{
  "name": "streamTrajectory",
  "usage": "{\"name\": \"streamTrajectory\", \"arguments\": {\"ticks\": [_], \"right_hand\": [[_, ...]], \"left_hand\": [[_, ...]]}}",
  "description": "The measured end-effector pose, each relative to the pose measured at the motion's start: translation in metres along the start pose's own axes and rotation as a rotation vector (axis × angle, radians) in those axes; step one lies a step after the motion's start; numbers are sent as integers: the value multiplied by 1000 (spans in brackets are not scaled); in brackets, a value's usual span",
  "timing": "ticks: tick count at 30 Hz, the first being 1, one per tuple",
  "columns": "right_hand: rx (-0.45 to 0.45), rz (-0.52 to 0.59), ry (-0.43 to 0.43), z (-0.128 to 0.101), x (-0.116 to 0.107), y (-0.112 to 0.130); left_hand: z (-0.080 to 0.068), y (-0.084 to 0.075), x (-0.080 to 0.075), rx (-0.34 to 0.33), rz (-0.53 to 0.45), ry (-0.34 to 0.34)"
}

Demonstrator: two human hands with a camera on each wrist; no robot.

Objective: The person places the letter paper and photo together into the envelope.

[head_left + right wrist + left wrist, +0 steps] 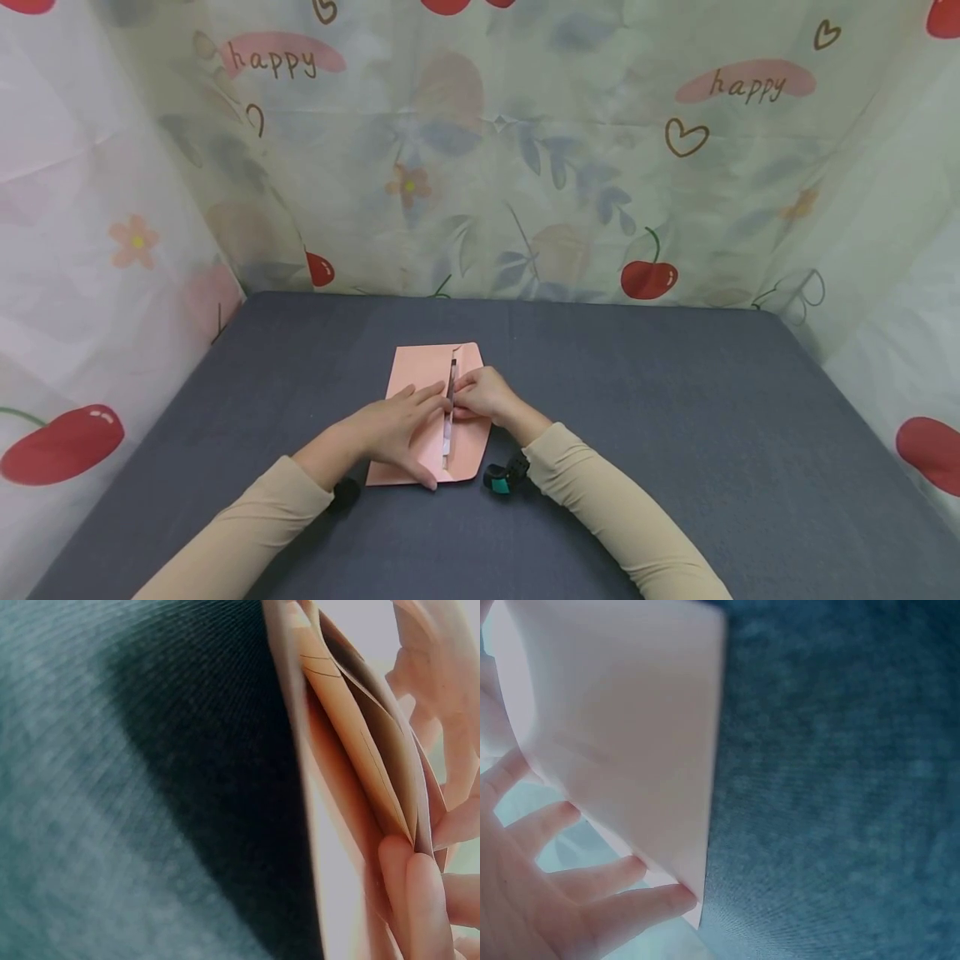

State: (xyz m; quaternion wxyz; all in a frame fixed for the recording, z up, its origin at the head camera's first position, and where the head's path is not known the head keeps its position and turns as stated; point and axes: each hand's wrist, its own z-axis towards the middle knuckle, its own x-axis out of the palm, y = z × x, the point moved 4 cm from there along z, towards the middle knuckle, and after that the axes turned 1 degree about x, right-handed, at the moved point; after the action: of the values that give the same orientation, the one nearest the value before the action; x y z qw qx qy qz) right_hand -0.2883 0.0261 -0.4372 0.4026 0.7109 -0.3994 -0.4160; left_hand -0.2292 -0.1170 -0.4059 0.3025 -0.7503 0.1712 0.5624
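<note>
A pink envelope lies near the middle of the grey table. The left hand rests flat on it, fingers straight, pinning it down. The right hand pinches the raised flap, fingers curled. Judged step: opening or closing the flap. The next move calls for steady pinning.
</note>
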Motion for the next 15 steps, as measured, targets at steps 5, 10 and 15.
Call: {"name": "streamTrajectory", "arguments": {"ticks": [5, 10, 15], "right_hand": [[-24, -8, 25, 5, -2, -2], [-23, -17, 44, 7, -4, -2], [2, -32, 35, 3, -3, 1]], "left_hand": [[3, 0, 0, -3, 1, -1], [5, -1, -1, -11, 4, 2], [6, -1, -2, -21, -6, 9]]}}
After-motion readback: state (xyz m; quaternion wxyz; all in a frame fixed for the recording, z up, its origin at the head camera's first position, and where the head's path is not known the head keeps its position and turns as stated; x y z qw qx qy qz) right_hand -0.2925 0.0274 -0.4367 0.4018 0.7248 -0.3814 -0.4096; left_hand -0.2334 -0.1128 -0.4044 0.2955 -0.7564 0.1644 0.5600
